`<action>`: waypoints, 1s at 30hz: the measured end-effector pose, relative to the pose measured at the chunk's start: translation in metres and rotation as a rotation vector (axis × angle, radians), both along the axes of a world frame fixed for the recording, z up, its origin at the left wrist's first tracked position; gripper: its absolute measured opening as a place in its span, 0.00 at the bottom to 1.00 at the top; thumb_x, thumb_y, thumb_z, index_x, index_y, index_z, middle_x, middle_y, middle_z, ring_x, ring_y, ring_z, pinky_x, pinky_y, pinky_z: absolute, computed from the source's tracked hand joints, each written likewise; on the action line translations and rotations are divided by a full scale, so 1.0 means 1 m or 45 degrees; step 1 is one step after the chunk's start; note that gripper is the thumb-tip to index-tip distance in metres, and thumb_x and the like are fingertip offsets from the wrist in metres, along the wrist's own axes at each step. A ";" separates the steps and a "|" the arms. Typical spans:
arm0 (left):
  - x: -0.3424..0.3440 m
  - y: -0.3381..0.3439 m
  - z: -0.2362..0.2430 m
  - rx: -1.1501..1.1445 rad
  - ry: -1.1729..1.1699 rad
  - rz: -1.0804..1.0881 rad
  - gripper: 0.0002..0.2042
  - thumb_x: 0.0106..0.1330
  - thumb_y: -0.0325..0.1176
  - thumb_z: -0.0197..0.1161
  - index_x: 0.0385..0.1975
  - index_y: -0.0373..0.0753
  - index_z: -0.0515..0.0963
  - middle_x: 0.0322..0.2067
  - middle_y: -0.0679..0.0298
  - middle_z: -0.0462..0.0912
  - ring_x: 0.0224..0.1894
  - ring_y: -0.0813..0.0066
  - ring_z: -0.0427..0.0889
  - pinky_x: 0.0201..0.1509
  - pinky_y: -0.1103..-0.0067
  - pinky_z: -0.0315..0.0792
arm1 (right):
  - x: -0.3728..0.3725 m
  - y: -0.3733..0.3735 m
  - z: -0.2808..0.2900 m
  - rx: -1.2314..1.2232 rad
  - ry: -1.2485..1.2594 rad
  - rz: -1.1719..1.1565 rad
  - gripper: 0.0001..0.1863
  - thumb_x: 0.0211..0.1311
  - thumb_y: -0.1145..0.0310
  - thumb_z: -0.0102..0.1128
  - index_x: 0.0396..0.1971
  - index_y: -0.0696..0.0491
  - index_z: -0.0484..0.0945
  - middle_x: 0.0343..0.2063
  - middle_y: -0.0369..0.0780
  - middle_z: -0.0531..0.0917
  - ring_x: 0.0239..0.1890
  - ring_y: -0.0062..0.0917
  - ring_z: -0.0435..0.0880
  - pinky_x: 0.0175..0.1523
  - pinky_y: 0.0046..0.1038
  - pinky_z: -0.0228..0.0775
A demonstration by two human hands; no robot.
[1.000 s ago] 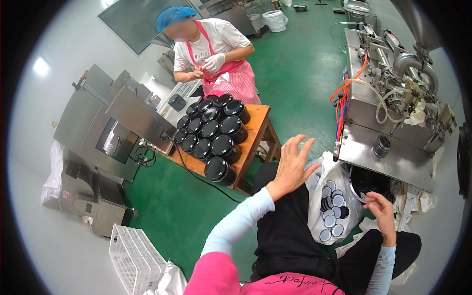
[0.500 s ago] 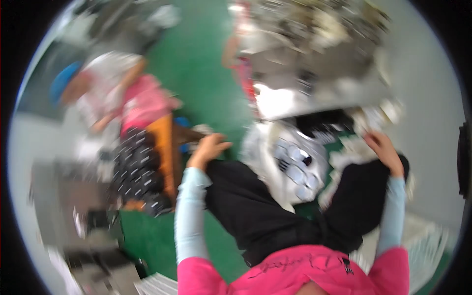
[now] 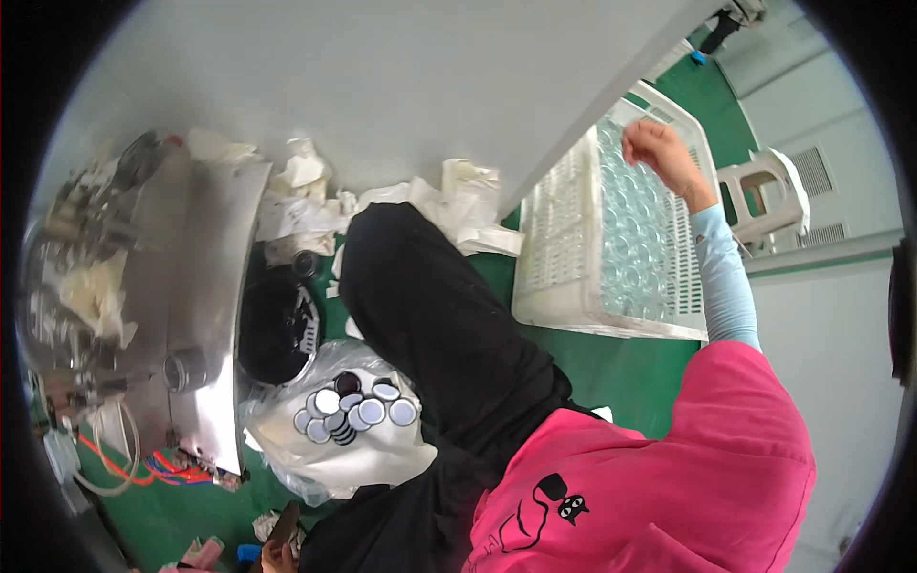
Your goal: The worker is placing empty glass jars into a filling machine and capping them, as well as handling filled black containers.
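My right hand is stretched out above a white plastic crate, its fingers loosely bent and nothing visible in them. Rows of clear glass jars fill the crate, just below this hand. At the lower edge my left hand shows only in part, beside a brown wooden edge; its grip is hidden. By my knees, a clear and white plastic bag lies spread with several round lids on it, pale inside with dark rims.
A metal bench with machine parts and a glass jar stands at left. Below its edge is a black basket. Crumpled paper lies along the grey panel. A white stool stands beyond the crate.
My view and body have turned right, toward the crate. My right hand has moved from near my knee out over the jars. My left hand has dropped to the lower edge of view.
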State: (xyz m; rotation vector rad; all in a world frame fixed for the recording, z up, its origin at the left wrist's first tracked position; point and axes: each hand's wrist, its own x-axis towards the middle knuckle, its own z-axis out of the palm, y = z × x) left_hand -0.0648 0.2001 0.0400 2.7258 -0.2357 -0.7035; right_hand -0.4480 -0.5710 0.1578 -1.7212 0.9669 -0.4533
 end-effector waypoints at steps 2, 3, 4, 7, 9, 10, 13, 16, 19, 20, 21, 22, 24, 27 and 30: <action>0.000 -0.023 0.003 0.045 0.053 0.032 0.15 0.55 0.33 0.58 0.38 0.30 0.71 0.27 0.54 0.77 0.25 0.66 0.77 0.25 0.75 0.70 | -0.058 -0.014 -0.051 -0.240 0.558 -0.239 0.10 0.54 0.68 0.52 0.25 0.60 0.76 0.21 0.37 0.79 0.23 0.18 0.76 0.28 0.23 0.67; 0.001 -0.031 0.007 0.055 0.052 0.028 0.15 0.55 0.34 0.59 0.38 0.30 0.71 0.27 0.54 0.77 0.25 0.66 0.77 0.25 0.75 0.70 | -0.072 -0.011 -0.074 -0.373 0.892 -0.296 0.10 0.52 0.68 0.53 0.26 0.60 0.77 0.20 0.37 0.79 0.21 0.19 0.77 0.26 0.23 0.68; 0.005 -0.037 0.011 0.063 0.046 0.020 0.15 0.55 0.34 0.59 0.38 0.30 0.71 0.27 0.54 0.77 0.25 0.66 0.77 0.25 0.75 0.70 | -0.082 -0.006 -0.099 -0.244 0.829 -0.325 0.10 0.52 0.68 0.53 0.29 0.59 0.77 0.22 0.38 0.79 0.20 0.19 0.77 0.25 0.23 0.68; 0.011 -0.061 0.019 0.061 0.023 -0.007 0.15 0.55 0.34 0.59 0.38 0.30 0.72 0.27 0.54 0.77 0.26 0.66 0.77 0.26 0.75 0.70 | -0.085 -0.001 -0.134 0.040 0.681 -0.432 0.15 0.48 0.70 0.55 0.38 0.58 0.76 0.30 0.42 0.80 0.28 0.24 0.81 0.32 0.25 0.72; 0.013 -0.071 0.025 0.066 0.008 -0.018 0.15 0.54 0.35 0.59 0.38 0.31 0.72 0.27 0.54 0.78 0.26 0.67 0.77 0.27 0.75 0.70 | -0.085 -0.019 -0.153 -0.187 0.787 -0.350 0.17 0.46 0.71 0.55 0.40 0.58 0.75 0.34 0.44 0.79 0.33 0.29 0.80 0.37 0.27 0.71; 0.013 -0.073 0.030 0.071 -0.001 -0.019 0.15 0.54 0.35 0.60 0.38 0.31 0.72 0.27 0.54 0.78 0.26 0.67 0.77 0.27 0.75 0.70 | -0.082 -0.026 -0.159 -0.410 0.905 -0.247 0.20 0.45 0.71 0.56 0.42 0.58 0.74 0.37 0.47 0.79 0.37 0.33 0.79 0.43 0.29 0.71; 0.008 -0.078 0.039 0.075 -0.029 -0.007 0.15 0.54 0.35 0.60 0.37 0.31 0.73 0.28 0.55 0.78 0.26 0.67 0.77 0.28 0.75 0.70 | -0.072 -0.047 -0.166 -0.490 0.958 -0.280 0.22 0.43 0.71 0.56 0.44 0.57 0.74 0.40 0.49 0.78 0.44 0.39 0.75 0.52 0.33 0.65; -0.001 -0.080 0.044 0.071 -0.059 0.022 0.15 0.53 0.36 0.60 0.37 0.32 0.74 0.28 0.55 0.78 0.27 0.68 0.77 0.29 0.75 0.70 | -0.061 -0.080 -0.175 -0.572 0.937 -0.290 0.24 0.43 0.72 0.56 0.47 0.56 0.72 0.45 0.50 0.74 0.52 0.41 0.69 0.56 0.34 0.61; -0.010 -0.075 0.052 0.084 -0.083 0.052 0.15 0.53 0.36 0.61 0.37 0.32 0.74 0.28 0.55 0.78 0.27 0.68 0.76 0.30 0.75 0.70 | -0.042 -0.123 -0.169 -0.700 0.772 -0.241 0.28 0.44 0.73 0.56 0.51 0.53 0.68 0.52 0.51 0.67 0.58 0.42 0.61 0.60 0.34 0.56; -0.013 -0.073 0.055 0.092 -0.088 0.063 0.15 0.53 0.36 0.61 0.36 0.32 0.74 0.28 0.55 0.78 0.27 0.68 0.76 0.31 0.75 0.70 | -0.033 -0.135 -0.165 -0.702 0.802 -0.304 0.29 0.45 0.74 0.55 0.53 0.52 0.66 0.55 0.51 0.63 0.58 0.43 0.61 0.60 0.35 0.55; -0.017 -0.068 0.059 0.104 -0.098 0.082 0.15 0.53 0.36 0.61 0.36 0.32 0.74 0.28 0.55 0.78 0.27 0.68 0.76 0.31 0.75 0.70 | -0.019 -0.141 -0.163 -0.701 0.825 -0.360 0.30 0.45 0.74 0.54 0.55 0.50 0.64 0.58 0.51 0.59 0.57 0.44 0.61 0.61 0.36 0.55; -0.022 -0.062 0.064 0.118 -0.111 0.109 0.15 0.53 0.36 0.61 0.36 0.32 0.75 0.28 0.55 0.79 0.27 0.68 0.76 0.31 0.75 0.70 | -0.004 -0.142 -0.156 -0.699 0.801 -0.345 0.30 0.45 0.74 0.54 0.55 0.50 0.64 0.58 0.51 0.59 0.57 0.44 0.61 0.61 0.36 0.55; -0.033 -0.052 0.071 0.147 -0.125 0.160 0.15 0.52 0.37 0.62 0.36 0.33 0.75 0.28 0.56 0.79 0.28 0.69 0.76 0.32 0.75 0.70 | 0.019 -0.143 -0.143 -0.592 1.220 -0.259 0.33 0.46 0.77 0.51 0.58 0.46 0.60 0.62 0.49 0.50 0.58 0.46 0.60 0.62 0.39 0.53; -0.051 -0.037 0.079 0.187 -0.133 0.235 0.15 0.52 0.37 0.62 0.36 0.33 0.76 0.28 0.56 0.79 0.28 0.69 0.76 0.33 0.75 0.70 | 0.037 -0.159 -0.157 -0.636 1.313 -0.216 0.34 0.48 0.80 0.47 0.59 0.42 0.58 0.63 0.48 0.47 0.59 0.45 0.59 0.61 0.42 0.54; -0.059 -0.028 0.075 0.211 -0.099 0.262 0.16 0.51 0.38 0.62 0.35 0.33 0.76 0.28 0.56 0.79 0.28 0.70 0.76 0.34 0.75 0.70 | 0.016 -0.214 -0.201 -0.826 1.276 -0.095 0.33 0.51 0.79 0.43 0.59 0.39 0.57 0.63 0.48 0.46 0.56 0.46 0.64 0.59 0.40 0.59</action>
